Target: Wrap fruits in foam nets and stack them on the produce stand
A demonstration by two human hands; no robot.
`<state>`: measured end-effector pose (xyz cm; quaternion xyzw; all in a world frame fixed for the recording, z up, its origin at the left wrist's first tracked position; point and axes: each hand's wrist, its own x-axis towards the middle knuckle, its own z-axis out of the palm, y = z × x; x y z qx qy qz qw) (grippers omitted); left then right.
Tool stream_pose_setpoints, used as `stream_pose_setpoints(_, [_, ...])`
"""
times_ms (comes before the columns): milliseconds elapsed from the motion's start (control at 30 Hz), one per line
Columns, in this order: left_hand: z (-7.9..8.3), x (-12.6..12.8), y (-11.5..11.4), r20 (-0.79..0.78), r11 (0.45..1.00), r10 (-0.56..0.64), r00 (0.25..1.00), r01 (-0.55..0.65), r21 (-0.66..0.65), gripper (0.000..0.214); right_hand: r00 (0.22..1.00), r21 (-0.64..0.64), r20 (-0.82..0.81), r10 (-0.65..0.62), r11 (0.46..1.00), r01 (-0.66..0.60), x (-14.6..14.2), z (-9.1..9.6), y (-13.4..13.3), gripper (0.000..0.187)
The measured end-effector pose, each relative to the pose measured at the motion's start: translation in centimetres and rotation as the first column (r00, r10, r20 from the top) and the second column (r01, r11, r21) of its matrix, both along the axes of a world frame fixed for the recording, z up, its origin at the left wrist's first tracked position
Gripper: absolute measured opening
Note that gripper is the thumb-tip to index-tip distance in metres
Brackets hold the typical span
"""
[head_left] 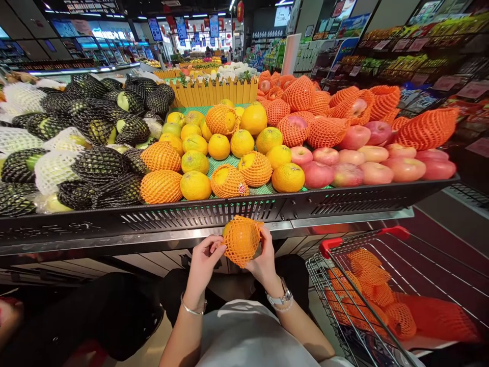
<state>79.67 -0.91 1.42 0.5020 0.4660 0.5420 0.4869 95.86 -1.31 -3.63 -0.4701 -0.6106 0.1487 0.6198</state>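
An orange in an orange foam net [241,242] is held in front of the display's front edge, above my lap. The net covers most of the fruit, and a bit of peel shows at its upper left. My left hand [206,257] pinches the left side of the net between thumb and fingers. On the other side, my right hand [264,257] grips the netted fruit, its thumb raised along the net. Just beyond lie bare oranges [195,185] and a netted orange with a red sticker [229,182].
Fruit in black nets [100,165] fills the left side of the display; bare apples [353,137] and red-netted fruit [328,131] lie right. A black rim [214,211] runs along the front. At right stands a cart [324,285] with netted fruit [369,275]. Another person's hand [9,316] shows far left.
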Motion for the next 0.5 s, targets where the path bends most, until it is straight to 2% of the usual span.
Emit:
stream_pose_setpoints(167, [-1.3, 0.4, 1.0, 0.089, 0.978, 0.178, 0.98, -0.186, 0.093, 0.025, 0.999, 0.012, 0.037, 0.0, 1.0, 0.0, -0.3, -0.3, 0.0, 0.085])
stream_pose_setpoints(267, [-2.0, 0.9, 1.6, 0.103, 0.961, 0.235, 0.966, -0.247, 0.123, 0.029, 1.0, 0.025, 0.029, -0.008, 1.0, 0.007, -0.5, -0.5, 0.0, 0.084])
stream_pose_setpoints(367, [-2.4, 1.4, 1.6, 0.136, 0.949, 0.282, 0.95, -0.297, 0.103, 0.032, 1.0, -0.018, 0.013, -0.008, 1.0, 0.009, -0.3, -0.4, -0.1, 0.087])
stream_pose_setpoints(433, [-2.3, 1.7, 1.1, 0.205, 0.967, 0.212, 0.956, -0.236, 0.1, 0.046, 1.0, -0.026, 0.025, -0.016, 1.0, 0.016, -0.1, -0.2, -0.3, 0.089])
stream_pose_setpoints(500, [-2.1, 2.0, 0.4, 0.246, 0.991, 0.034, 0.969, -0.064, 0.113, 0.071, 0.997, -0.018, 0.071, -0.017, 1.0, 0.018, 0.0, 0.1, -0.4, 0.091])
